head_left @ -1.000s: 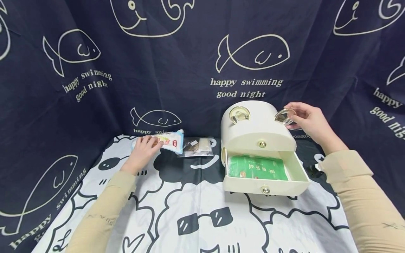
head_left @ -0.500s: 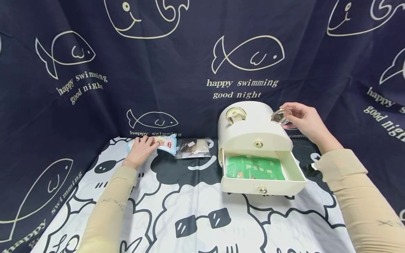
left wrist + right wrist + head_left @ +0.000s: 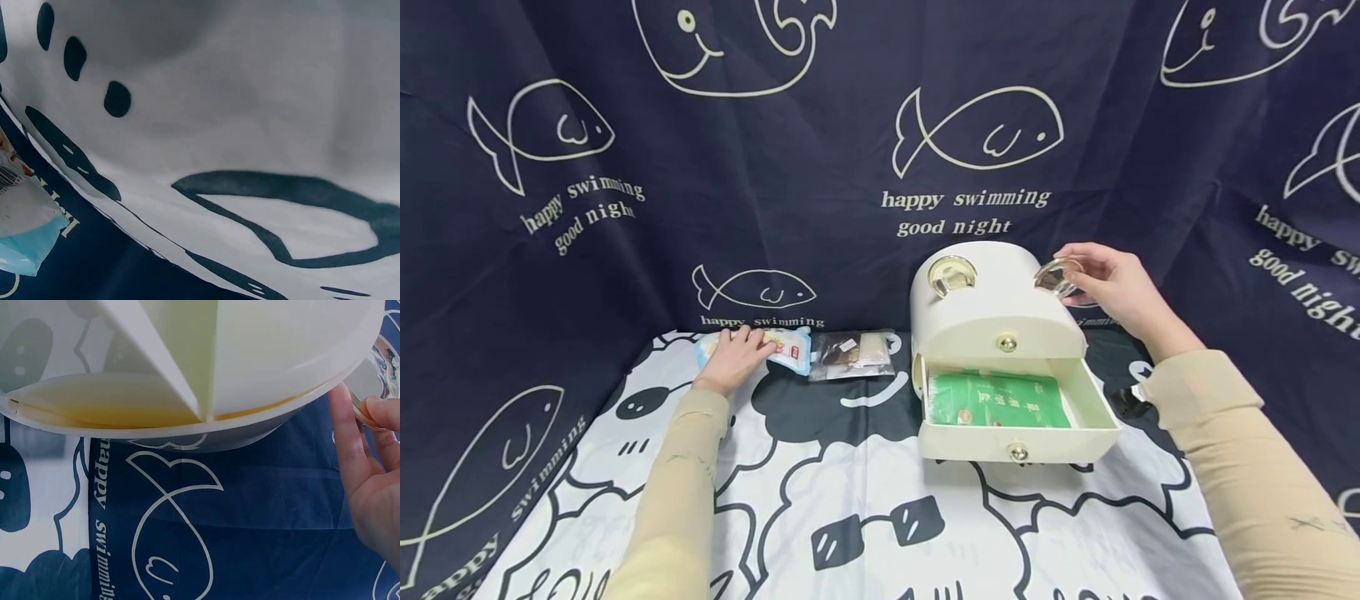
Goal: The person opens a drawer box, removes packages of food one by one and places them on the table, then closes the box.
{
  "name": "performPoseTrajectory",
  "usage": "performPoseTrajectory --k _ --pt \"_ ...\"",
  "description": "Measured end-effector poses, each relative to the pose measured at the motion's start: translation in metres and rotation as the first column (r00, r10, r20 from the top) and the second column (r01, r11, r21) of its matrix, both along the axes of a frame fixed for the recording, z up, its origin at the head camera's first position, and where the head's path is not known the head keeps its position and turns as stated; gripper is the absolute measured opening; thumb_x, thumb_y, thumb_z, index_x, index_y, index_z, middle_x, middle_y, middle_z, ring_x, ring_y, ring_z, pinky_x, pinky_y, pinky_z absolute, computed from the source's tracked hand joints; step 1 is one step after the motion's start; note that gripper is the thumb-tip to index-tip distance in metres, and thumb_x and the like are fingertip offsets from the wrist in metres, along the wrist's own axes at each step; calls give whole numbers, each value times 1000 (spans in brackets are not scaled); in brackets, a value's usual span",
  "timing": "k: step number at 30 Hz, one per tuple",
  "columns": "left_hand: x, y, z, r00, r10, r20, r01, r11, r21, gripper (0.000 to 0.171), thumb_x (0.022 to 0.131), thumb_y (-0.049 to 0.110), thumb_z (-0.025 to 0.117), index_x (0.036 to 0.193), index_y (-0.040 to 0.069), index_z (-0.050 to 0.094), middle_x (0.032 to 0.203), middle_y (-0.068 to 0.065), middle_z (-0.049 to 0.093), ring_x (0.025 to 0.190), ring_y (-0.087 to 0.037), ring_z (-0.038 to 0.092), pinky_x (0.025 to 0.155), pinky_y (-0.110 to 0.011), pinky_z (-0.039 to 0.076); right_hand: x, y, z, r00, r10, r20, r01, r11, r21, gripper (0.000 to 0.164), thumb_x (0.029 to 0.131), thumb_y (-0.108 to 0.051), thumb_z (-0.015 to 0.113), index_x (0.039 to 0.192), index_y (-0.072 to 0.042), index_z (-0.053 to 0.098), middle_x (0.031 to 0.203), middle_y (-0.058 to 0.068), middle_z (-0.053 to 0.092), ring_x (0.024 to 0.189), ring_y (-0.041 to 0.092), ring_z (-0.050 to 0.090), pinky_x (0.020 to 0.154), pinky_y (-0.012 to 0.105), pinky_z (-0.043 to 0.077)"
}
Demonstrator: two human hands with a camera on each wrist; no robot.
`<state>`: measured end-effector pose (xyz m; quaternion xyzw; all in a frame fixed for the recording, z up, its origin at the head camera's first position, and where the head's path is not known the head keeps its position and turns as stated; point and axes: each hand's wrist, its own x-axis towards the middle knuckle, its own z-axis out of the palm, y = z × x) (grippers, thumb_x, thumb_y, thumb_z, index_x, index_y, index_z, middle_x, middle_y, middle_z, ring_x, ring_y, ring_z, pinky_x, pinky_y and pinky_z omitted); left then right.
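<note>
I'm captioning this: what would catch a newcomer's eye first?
Probably the white drawer box right of centre, its lower drawer open with a green packet inside. The right hand holds one of the two shiny discs at its top; the left hand grips a blue-edged packet at left.

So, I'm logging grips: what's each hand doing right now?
Left hand: closed, holding the blue-edged packet.
Right hand: closed, pinching the rightmost shiny disc.

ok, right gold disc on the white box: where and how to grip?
Probably pinch the gold disc by its outer rim from the right, where the right hand holds it: it stands up off the white box, leaving that thin edge exposed.
</note>
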<state>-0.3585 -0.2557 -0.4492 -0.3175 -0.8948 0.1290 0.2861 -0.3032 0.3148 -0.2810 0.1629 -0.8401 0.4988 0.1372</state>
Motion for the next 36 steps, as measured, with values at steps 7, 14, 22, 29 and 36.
performPoseTrajectory --k 7,14,22,29,36 --pt "-2 1 -2 997 41 70 -40 999 -16 21 89 10 34 104 15 48 101 -14 50 92 -36 46 69 -54 41 -1 -1 0 1000 2 7 -2 1000 -19 29 90 -1 58 119 3 54 90 -14 66 80 3 65 62 31 57" --pt "-2 0 -1 987 87 134 -90 996 18 22 89 6 36 105 14 48 104 -17 50 96 -38 48 69 -55 43 -2 -2 -2 1000 17 13 -17 999 -35 29 90 0 58 118 4 54 90 -13 67 80 4 66 61 29 56" --pt "-6 3 -5 986 71 152 -81 995 61 20 88 6 38 103 12 50 105 -19 51 93 -41 51 70 -58 47 -2 1 -1 1000 7 4 -7 999 -33 27 90 1 57 117 1 56 91 -12 67 81 4 66 61 30 56" --pt "-2 5 -7 966 135 221 -149 988 49 22 89 4 36 106 9 49 115 -20 52 103 -42 50 80 -63 44 -2 0 -2 1000 -3 6 3 1000 -21 26 90 -1 59 116 -4 58 89 -13 66 80 3 65 61 29 56" --pt "5 16 -1 930 193 314 -243 961 129 14 92 14 47 98 2 51 109 -23 53 103 -42 50 78 -62 45 -2 -1 -1 1000 0 -3 0 999 -32 26 90 0 58 115 -6 59 89 -13 67 80 4 66 60 27 56"
